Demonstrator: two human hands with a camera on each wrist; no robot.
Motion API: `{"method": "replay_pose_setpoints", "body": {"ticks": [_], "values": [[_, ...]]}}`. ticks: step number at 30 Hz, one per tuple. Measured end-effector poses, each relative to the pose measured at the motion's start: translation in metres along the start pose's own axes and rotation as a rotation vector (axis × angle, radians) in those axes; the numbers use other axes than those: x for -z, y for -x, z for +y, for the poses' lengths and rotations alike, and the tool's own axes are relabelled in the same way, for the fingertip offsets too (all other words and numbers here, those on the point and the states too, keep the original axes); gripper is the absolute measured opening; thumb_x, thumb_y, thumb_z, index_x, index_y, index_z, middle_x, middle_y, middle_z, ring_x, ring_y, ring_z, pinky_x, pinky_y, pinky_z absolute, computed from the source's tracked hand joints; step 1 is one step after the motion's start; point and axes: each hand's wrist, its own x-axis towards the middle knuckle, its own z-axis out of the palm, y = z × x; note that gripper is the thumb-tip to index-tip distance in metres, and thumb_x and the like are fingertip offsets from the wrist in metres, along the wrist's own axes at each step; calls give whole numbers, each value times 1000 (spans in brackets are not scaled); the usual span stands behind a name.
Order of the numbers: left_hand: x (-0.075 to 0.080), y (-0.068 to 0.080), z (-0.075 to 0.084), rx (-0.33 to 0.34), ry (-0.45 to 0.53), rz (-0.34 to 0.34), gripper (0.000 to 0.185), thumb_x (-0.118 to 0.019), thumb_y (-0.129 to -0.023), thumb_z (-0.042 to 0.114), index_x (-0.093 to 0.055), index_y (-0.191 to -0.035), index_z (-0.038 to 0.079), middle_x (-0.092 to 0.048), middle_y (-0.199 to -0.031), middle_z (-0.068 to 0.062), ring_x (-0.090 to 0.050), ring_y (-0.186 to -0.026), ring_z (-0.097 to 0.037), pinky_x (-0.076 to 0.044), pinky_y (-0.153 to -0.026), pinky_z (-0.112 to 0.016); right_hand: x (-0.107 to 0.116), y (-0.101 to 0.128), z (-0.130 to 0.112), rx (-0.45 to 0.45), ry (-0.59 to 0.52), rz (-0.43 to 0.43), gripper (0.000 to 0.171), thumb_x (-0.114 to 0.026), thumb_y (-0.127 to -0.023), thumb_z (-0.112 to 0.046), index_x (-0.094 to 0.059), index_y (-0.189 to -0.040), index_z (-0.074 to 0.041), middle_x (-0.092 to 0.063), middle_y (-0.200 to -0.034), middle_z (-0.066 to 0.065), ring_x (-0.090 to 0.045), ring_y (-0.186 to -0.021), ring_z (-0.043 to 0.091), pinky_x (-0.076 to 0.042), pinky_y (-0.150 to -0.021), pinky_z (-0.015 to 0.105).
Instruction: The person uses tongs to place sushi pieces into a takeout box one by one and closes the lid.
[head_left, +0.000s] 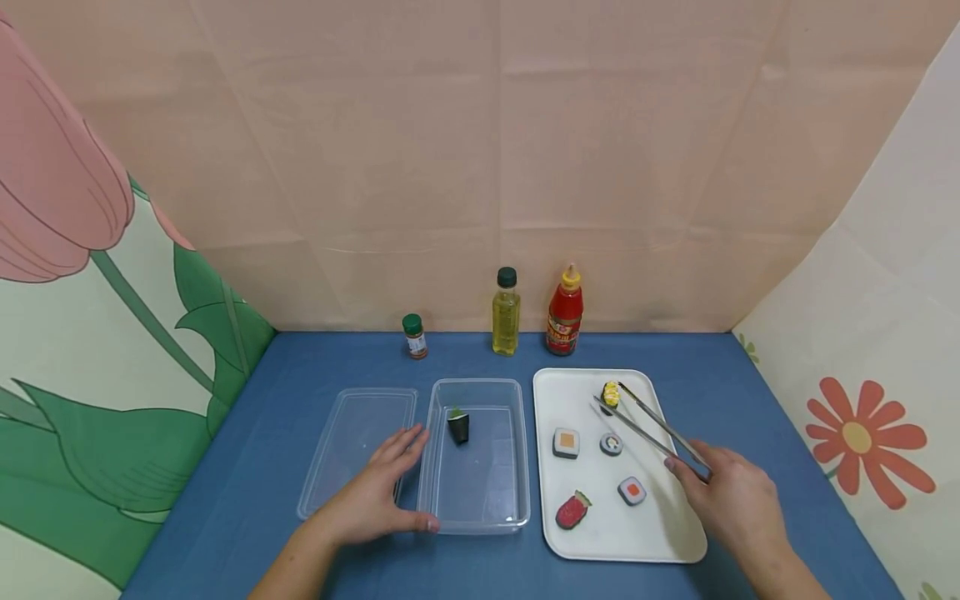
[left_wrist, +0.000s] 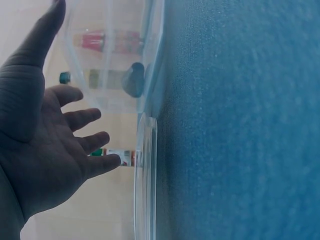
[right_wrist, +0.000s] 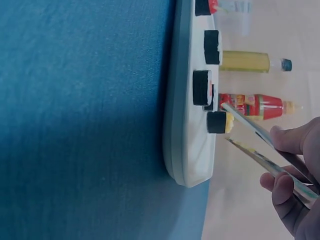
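- We saw the right hand [head_left: 738, 500] holding metal tongs [head_left: 651, 427] over the white tray [head_left: 675, 542].
- Its fingers and thumb were curled round the back end of the tongs, pinching them.
- The tong tips stood on both sides of the yellow roll [head_left: 611, 393] at the far end of the tray. From the side, the roll [right_wrist: 220, 122] was still on the tray and the tips were close to it. We could not tell if they squeezed it.
- The left hand [head_left: 375, 492] lay flat on the blue bench [head_left: 262, 467], fingers straight and spread out.
- That hand rested against the near left side of the clear box [head_left: 517, 500], and its fingertips lay over the edge of the lid [head_left: 330, 467] beside the box.
- Inside the box there was one dark roll [head_left: 458, 426], near the far end.
- Four more bits sat on the tray: a square one [head_left: 566, 442], a small round one [head_left: 611, 443], another square one [head_left: 632, 491] and a red one [head_left: 572, 510].
- At the back of the bench stood a little jar [head_left: 414, 336], an oil bottle [head_left: 506, 312] and a red bottle [head_left: 565, 312].
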Motion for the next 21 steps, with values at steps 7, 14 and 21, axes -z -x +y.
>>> {"method": "replay_pose_setpoints", "body": {"ticks": [7, 14, 21], "values": [[1, 0, 1, -5, 2, -3, 124, -90, -71, 60, -25, -167, 18, -15, -174, -2, -7, -159, -37, -23, -114, -74, -2, 0, 2, -29, 17, -95, 50, -83, -88, -34, -74, -117, 6, -73, -105, 29, -69, -96, 49, -52, -78, 66], [0, 0, 0, 8, -7, -10, 124, -89, -71, 62, -25, -167, 19, -14, -174, 0, -7, -159, -38, -23, -114, -74, -3, 0, 1, -30, 18, -117, 49, -82, -90, -33, -74, -117, 7, -74, -103, 29, -70, -94, 48, -52, -78, 66], [1, -1, 0, 5, -1, -7, 124, -90, -71, 61, -25, -167, 18, -15, -174, -1, -7, -159, -37, -23, -115, -74, -4, 1, 0, -42, 40, -113, 47, -81, -90, -30, -73, -116, 9, -74, -97, 27, -70, -86, 45, -53, -75, 63]]}}
